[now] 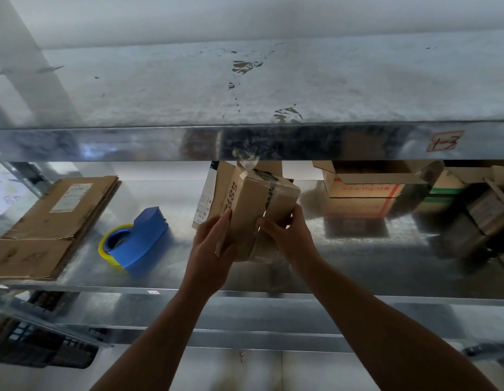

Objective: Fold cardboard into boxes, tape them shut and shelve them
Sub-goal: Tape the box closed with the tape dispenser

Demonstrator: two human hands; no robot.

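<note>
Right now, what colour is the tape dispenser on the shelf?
Blue tape dispenser, holding a yellow-rimmed tape roll; head view shows it best.

Shiny metal shelving [245, 142] against pale wall [245, 12]

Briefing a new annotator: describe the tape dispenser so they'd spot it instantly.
On the shiny metal shelf, look between the flattened cardboard at the left and the taped box held at centre. The tape dispenser lies there: the only blue item among brown cardboard, with a yellow-rimmed roll.
</note>
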